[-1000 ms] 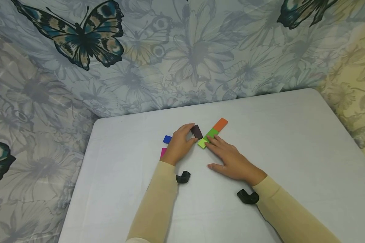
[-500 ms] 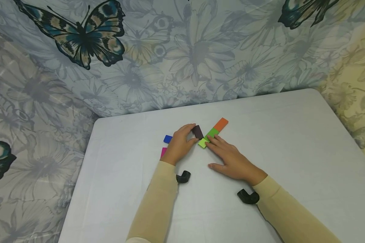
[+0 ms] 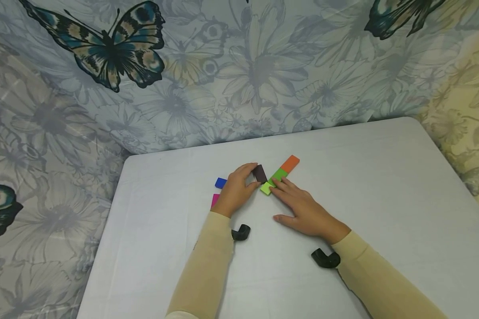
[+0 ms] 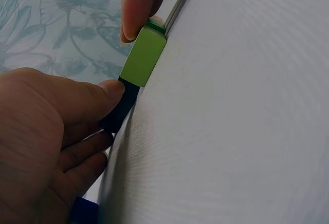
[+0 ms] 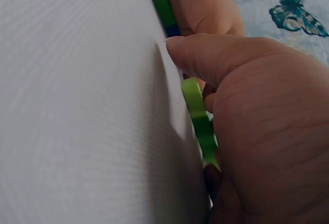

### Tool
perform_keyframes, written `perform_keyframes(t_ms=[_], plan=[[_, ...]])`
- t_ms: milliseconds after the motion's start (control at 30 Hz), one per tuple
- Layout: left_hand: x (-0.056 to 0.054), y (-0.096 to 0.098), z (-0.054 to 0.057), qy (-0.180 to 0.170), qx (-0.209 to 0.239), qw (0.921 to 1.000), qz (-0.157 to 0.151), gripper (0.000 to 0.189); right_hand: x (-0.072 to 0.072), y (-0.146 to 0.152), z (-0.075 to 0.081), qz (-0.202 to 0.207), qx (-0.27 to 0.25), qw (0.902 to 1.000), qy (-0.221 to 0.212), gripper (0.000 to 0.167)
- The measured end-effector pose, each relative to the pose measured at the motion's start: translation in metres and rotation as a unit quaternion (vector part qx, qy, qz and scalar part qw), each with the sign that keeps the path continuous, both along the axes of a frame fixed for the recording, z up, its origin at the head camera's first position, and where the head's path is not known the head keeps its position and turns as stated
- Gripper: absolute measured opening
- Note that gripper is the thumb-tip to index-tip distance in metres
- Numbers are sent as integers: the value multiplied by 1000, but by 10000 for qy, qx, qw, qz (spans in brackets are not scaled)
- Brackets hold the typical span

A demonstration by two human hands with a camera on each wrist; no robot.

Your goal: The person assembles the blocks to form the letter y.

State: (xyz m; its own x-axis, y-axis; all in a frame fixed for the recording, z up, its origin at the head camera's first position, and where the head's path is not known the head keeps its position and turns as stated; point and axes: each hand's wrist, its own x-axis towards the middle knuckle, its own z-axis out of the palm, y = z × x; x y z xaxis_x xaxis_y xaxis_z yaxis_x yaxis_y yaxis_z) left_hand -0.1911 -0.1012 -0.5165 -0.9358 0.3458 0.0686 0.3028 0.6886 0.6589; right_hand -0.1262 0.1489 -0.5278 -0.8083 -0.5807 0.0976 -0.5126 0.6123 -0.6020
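My left hand (image 3: 236,188) pinches a dark brown rectangular block (image 3: 260,174) between thumb and fingers. In the left wrist view that dark block (image 4: 122,106) meets the lime block (image 4: 144,57) end to corner. My right hand (image 3: 301,210) lies low with fingers extended, its fingertips resting at the green block (image 3: 278,175) and the lime block (image 3: 266,188). An orange block (image 3: 291,162) continues the slanting row beyond the green one. The right fingertips partly cover the row.
A blue block (image 3: 220,182) and a pink block (image 3: 214,200) lie left of my left hand, partly hidden by it. A white-covered table (image 3: 383,190) bears everything. Patterned cloth with butterflies (image 3: 113,46) hangs behind its far edge.
Almost nothing differs. Both hands and the blocks hold their places, apart from a tiny shift of the whole view.
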Motion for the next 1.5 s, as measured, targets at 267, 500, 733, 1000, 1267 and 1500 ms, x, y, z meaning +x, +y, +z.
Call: perform_keyframes(t_ms=[267,500,733,1000,1267,1500], plan=[[1,0,0,76,278,9996,81,62,0,0,-1,-24,10,10000,-37,81],[3,-4,2,86,1099,9935,293,63,0,0,1,-28,-9,9999,-131,81],[1,-10,4,553,2355,9700,227,67,-1,-1,1,-56,68,9999,-149,81],[1,-17,9,213,3557,9340,273,101,1,-1,2,-99,152,9997,-172,81],[-1,-27,17,-246,4457,8947,173,108,1,-2,3,-143,196,9996,-166,82],[2,-36,21,-282,4796,8759,440,113,2,0,4,-90,88,9998,-170,80]])
